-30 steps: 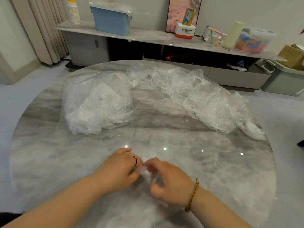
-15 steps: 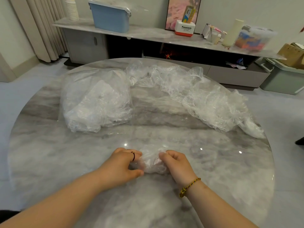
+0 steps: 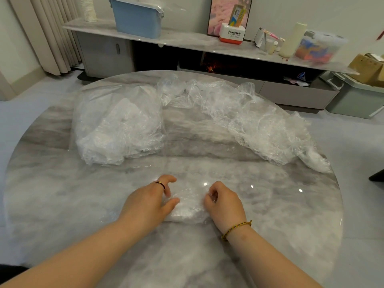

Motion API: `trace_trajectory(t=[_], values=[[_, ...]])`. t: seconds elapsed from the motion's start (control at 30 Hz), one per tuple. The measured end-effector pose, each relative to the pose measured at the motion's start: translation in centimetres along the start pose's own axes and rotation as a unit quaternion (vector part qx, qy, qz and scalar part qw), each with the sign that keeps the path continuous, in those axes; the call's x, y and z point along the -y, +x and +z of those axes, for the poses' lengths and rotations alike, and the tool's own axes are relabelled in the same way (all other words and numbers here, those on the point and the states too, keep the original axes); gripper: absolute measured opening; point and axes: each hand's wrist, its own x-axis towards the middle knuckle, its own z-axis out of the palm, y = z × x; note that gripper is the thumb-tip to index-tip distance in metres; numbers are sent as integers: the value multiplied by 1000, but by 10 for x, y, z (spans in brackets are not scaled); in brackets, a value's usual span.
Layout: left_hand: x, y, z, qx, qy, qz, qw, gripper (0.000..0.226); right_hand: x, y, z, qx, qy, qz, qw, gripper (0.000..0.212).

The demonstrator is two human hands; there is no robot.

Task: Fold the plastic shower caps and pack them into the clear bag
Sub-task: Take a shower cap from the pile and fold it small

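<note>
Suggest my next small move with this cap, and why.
Probably bring the right hand toward the left hand, folding the shower cap in half: it lies spread on the table, each hand pinching one edge, not yet compact enough for the clear bag.

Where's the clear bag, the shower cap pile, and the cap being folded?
clear bag (image 3: 118, 129): head view, bulging middle.
shower cap pile (image 3: 255, 125): head view, heap's middle.
cap being folded (image 3: 188, 206): head view, its middle.

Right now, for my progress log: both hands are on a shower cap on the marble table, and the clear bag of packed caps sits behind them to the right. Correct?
No: the head view shows the clear bag behind the hands to the left. The left hand and right hand are on a shower cap on the marble table, as said.
</note>
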Motion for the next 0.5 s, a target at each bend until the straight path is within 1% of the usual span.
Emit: trace_trajectory(t=[0.03,0.07,0.1,0.13,0.17,0.23,0.27,0.3,0.33,0.37,0.4,0.47,0.5], values=[[0,1,6,-53,52,55,996,32,0,0,-1,5,-8,0,1000,11],[0,0,11,-87,81,112,987,36,2,0,-1,11,-18,1,1000,4],[0,-1,17,-108,106,173,973,40,4,-1,-1,12,-23,1,1000,9],[0,-2,24,-110,129,215,962,42,5,-2,-1,13,-27,-4,1000,23],[0,-4,31,-89,147,234,957,42,5,-3,0,13,-37,-14,999,38],[-1,-7,38,-40,165,225,959,41,5,-4,0,18,-84,-46,995,60],[0,-8,40,-2,169,207,964,51,4,-4,1,27,-106,-60,992,65],[0,-8,40,27,176,188,966,64,4,-4,1,44,-117,-70,990,66],[0,-7,39,45,184,171,967,71,4,-3,2,58,-120,-79,988,62],[1,-8,38,54,191,161,967,75,4,-2,4,66,-120,-85,987,55],[2,-9,37,65,199,156,965,76,4,-2,5,74,-120,-86,986,54],[5,-10,39,86,217,148,961,77,4,-2,8,90,-138,-85,983,81],[8,-10,39,97,219,140,961,77,3,-2,9,100,-156,-82,979,90]])
